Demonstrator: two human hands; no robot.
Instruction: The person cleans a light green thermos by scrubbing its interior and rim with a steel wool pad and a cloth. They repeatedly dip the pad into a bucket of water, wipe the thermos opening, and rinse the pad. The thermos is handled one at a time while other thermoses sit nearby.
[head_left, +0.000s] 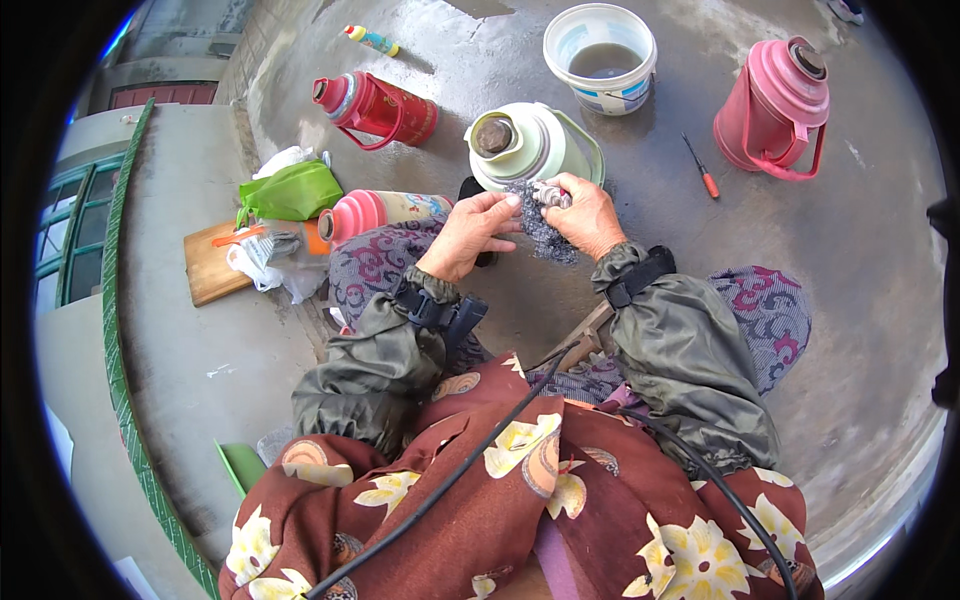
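Well, from my end the scourer [548, 240] hangs between my two grips, just this side of the pale green flask [540, 142]. My right grip [585, 218] pinches its upper part, along with a pale crumpled scrap [551, 194]; the left grip [468, 232] has its fingers loosely parted at the scourer's left edge, and I can't tell whether they press on it. I'd expect the scourer to be light, springy and easily squashed, perhaps scratchy, and slick if wet, so I'd take a full bunch rather than a loose strand. It looks dark grey, tangled and ragged, with lighter flecks and a drooping lower end.
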